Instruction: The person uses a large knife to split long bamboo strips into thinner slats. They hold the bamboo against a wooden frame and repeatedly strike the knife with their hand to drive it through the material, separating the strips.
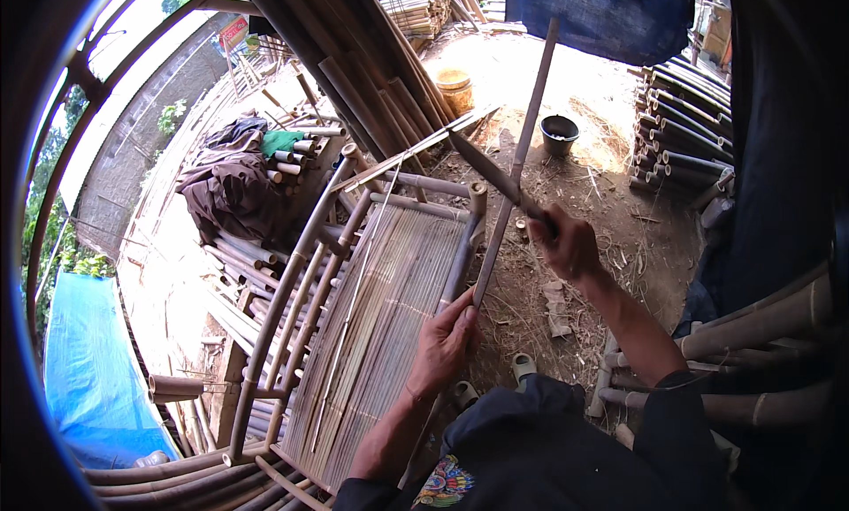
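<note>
The person's left hand (445, 345) was closed around a long, narrow bamboo strip (536, 95), which slanted up and away beside the right edge of a slatted bamboo seat (380, 290). The right hand (570, 246) was wrapped round the handle of a broad-bladed knife (485, 166), its blade pointing forward and to the left. Blade and strip crossed above the left hand; from where I stood, I couldn't tell whether they touched. A thin stick (349, 321) lay lengthwise over the slats. Beyond the right hand, a black bucket (559, 146) stood on the littered dirt ground (619, 272), with a yellowish tub (455, 94) farther off. Bamboo poles (681, 131) were stacked over to the right. On the left, brown cloth (230, 193) was draped over more bamboo, and a blue tarp (97, 369) stretched out past it.
</note>
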Demonstrator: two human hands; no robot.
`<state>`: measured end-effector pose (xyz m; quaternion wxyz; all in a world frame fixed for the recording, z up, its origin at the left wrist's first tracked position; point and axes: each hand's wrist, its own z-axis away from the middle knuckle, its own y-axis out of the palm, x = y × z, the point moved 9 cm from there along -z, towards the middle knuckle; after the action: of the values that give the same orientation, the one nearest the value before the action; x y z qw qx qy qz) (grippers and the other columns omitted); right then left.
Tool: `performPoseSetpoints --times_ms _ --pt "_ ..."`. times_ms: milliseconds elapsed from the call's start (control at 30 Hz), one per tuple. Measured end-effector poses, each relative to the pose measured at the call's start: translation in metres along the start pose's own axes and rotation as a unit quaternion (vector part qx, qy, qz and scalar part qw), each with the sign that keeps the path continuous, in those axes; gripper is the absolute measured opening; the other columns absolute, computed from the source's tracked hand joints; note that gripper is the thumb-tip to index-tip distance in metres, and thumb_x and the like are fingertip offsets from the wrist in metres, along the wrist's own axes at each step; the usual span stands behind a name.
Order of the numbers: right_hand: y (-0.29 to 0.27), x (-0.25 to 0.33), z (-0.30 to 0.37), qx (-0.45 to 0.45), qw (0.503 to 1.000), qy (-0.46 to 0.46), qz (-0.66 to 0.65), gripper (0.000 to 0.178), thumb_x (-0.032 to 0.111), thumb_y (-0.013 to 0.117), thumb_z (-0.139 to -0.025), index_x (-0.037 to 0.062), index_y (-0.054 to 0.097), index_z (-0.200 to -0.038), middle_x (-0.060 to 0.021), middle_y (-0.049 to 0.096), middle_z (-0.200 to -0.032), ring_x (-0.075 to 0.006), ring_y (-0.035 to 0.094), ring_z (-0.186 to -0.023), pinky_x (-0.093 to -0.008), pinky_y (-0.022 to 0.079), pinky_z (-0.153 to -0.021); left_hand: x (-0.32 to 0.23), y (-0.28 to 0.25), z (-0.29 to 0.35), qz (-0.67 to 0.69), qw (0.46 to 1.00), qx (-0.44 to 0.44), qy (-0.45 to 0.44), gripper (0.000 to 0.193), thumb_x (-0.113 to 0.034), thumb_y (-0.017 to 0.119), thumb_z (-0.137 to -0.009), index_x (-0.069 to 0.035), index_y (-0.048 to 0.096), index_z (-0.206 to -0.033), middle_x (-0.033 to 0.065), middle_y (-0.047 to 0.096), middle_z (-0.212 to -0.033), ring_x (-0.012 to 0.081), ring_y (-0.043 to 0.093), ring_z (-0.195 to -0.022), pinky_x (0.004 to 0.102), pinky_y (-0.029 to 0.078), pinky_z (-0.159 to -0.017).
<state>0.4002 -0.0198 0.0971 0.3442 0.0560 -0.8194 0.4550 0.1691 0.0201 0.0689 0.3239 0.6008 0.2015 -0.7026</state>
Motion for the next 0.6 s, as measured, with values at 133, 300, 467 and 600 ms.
performPoseSetpoints --times_ms 133,300,467,600 --pt "0.011 0.035 0.029 0.016 0.993 -0.117 -0.006 0.053 0.062 0.054 -0.085 0.0093 0.052 -0.080 -0.0113 0.059 -0.058 -0.0316 0.063 -0.053 -0.0421 0.050 -0.048 0.018 -0.003 0.015 0.020 0.999 0.004 -0.038 0.038 -0.020 0.049 -0.100 -0.006 0.050 -0.135 -0.0071 0.045 -0.066 0.0015 0.039 -0.054 0.0183 0.031 -0.048" --pt "0.002 -0.001 0.004 -0.028 0.997 -0.070 0.008 0.050 0.057 0.054 -0.088 0.0076 0.054 -0.082 -0.0122 0.060 -0.060 -0.0319 0.064 -0.055 -0.0415 0.050 -0.048 0.025 -0.001 0.033 0.022 0.998 0.007 -0.053 0.040 -0.019 0.049 -0.100 -0.001 0.047 -0.135 -0.0046 0.048 -0.066 0.0021 0.041 -0.053 0.0183 0.032 -0.047" --pt "0.019 0.040 0.050 0.031 0.977 -0.208 0.029 0.049 0.056 0.057 -0.087 0.0071 0.059 -0.085 -0.0100 0.060 -0.062 -0.0264 0.064 -0.057 -0.0381 0.048 -0.050 0.039 -0.004 0.041 0.046 0.997 0.013 -0.066 0.043 -0.022 0.051 -0.099 -0.001 0.047 -0.136 -0.0043 0.049 -0.067 0.0022 0.042 -0.054 0.0183 0.034 -0.048" --pt "0.003 -0.023 0.005 -0.013 0.999 -0.009 0.028 0.057 0.064 0.045 -0.089 0.0088 0.061 -0.084 -0.0100 0.061 -0.059 -0.0284 0.064 -0.053 -0.0426 0.051 -0.050 0.042 -0.006 0.058 0.041 0.996 0.011 -0.075 0.043 -0.023 0.052 -0.099 -0.002 0.047 -0.136 -0.0050 0.048 -0.067 0.0020 0.041 -0.055 0.0181 0.034 -0.049"
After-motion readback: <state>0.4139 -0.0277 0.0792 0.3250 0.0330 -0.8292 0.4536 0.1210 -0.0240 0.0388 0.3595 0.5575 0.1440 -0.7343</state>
